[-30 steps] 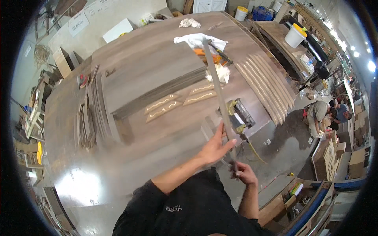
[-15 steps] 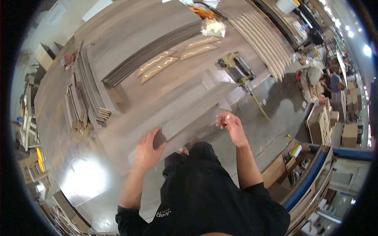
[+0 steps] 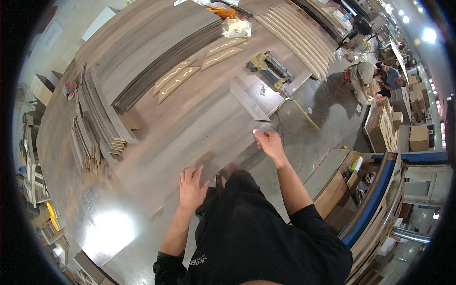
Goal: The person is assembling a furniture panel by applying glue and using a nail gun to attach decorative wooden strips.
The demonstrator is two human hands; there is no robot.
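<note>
A grey-brown wood-grain panel (image 3: 190, 130) lies flat on the worktable in front of me. My left hand (image 3: 191, 189) is at its near edge, fingers apart and holding nothing. By the panel's near right corner, my right hand (image 3: 270, 145) is closed in a pinch. A small white spot shows at its fingertips; whether it is a held thing or a finger covering I cannot make out. Across the panel's right end lies a grey strip (image 3: 247, 97) with angled ends. Beyond it rests a yellow-and-black nail gun (image 3: 270, 66) with a yellow hose (image 3: 305, 114).
Short strips with wavy glue lines (image 3: 175, 78) lie behind the panel, beside a panel stack (image 3: 156, 42). Longer glued strips (image 3: 294, 40) are at the far right. Bare strips (image 3: 95, 109) are piled left. A blue-edged cart (image 3: 368, 209) stands right; people work farther off.
The panel's near edge has come down and it now lies flat. My left hand has shifted right and nearer me; my right hand has moved slightly left and up, its fingers closing.
</note>
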